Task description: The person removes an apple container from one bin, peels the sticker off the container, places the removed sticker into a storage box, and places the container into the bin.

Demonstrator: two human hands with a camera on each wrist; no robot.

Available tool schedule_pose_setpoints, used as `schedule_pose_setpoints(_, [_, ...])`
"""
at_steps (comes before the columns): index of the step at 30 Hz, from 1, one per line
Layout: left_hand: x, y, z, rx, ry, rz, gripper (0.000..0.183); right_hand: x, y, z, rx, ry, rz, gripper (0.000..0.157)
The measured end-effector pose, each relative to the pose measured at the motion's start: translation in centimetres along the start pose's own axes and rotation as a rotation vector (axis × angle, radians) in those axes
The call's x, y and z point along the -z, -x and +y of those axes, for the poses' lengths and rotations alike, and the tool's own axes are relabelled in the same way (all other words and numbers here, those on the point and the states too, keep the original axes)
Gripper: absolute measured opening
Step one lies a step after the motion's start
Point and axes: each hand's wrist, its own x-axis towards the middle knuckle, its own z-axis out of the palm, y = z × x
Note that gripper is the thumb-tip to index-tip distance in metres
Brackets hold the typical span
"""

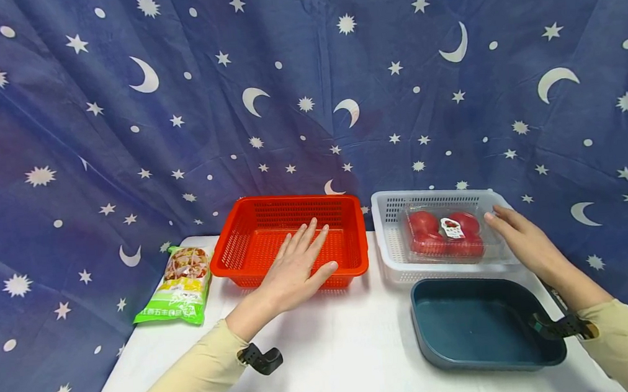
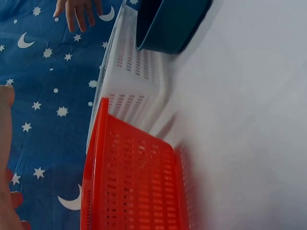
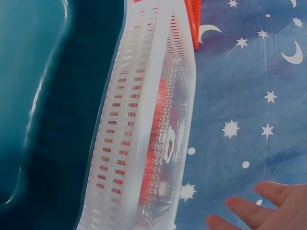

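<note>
The tomato pack lies inside the white basket. Near that basket's right rim, the right hand, fingers extended, holds nothing; left of it, the left hand, spread and unladen, hovers at the red basket. Lifting advisably needs two-sided support.

At frame centre, a left hand hangs over a red basket. At right, a right hand hovers near a white basket holding boxed red fruit.

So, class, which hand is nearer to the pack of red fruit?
The right hand: it is by the right end of the pack. The left hand is farther off, over the red basket.
</note>
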Motion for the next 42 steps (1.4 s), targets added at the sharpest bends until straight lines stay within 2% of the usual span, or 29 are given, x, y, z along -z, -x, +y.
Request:
schedule_pose_setpoints(6, [-0.6,-0.6,1.3,-0.047,0.017,-0.005,0.077,0.2,-0.2,0.0,-0.002,-0.046,0.013,0.084])
schedule_pose_setpoints(11, [-1.4,-0.9,2.5,-0.115,0.007,0.002,0.075,0.1,-0.4,0.5,-0.006,-0.044,0.014,0.087])
schedule_pose_setpoints(21, [-4.1,-1.3,5.2,-0.215,0.058,-0.053,0.072,0.2,-0.5,1.1,-0.038,-0.039,0.018,0.089])
schedule_pose_setpoints(28, [-6.3,-1.5,6.8,-0.233,0.094,-0.101,0.07,0.3,-0.5,1.9,-0.066,-0.033,0.035,0.089])
schedule_pose_setpoints(37, [-8.2,-1.7,8.3,-0.261,0.109,-0.133,0.07,0.3,-0.9,2.5,-0.094,-0.043,0.01,0.091])
schedule_pose_setpoints(42, [-9.5,-2.2,8.9,-0.188,0.146,-0.15,0.071,0.3,-1.3,2.8,-0.096,-0.039,-0.015,0.09])
